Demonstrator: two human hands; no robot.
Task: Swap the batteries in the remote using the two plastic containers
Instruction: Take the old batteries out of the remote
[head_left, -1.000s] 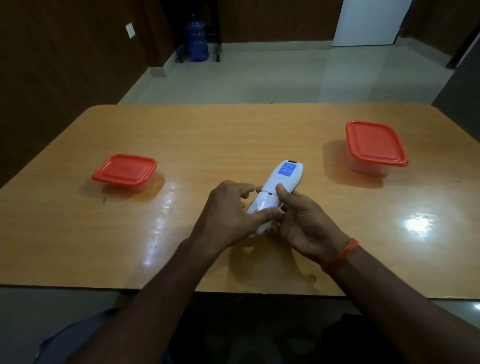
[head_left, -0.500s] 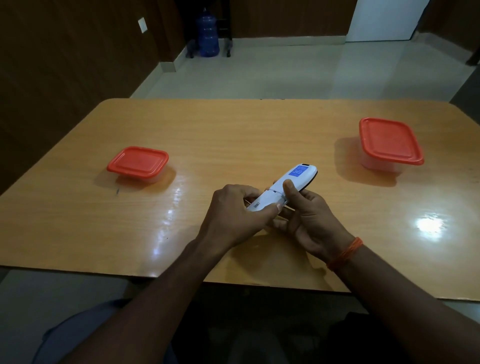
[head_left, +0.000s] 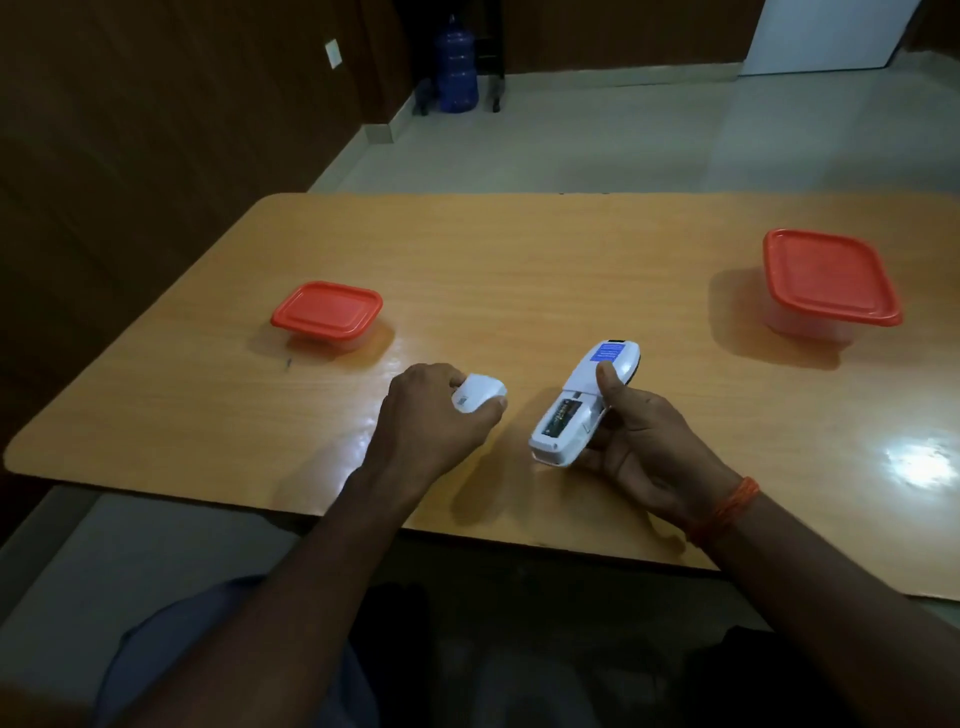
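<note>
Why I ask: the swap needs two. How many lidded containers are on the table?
2. The left container sits toward the table's left side; the right container toward its right. None looks hidden.

Dim room lighting is leaving the walls beyond the wooden table nearly black. Reflected light is glaring white on the table's near right corner, and wide-angle distortion is bending its edges.
</note>
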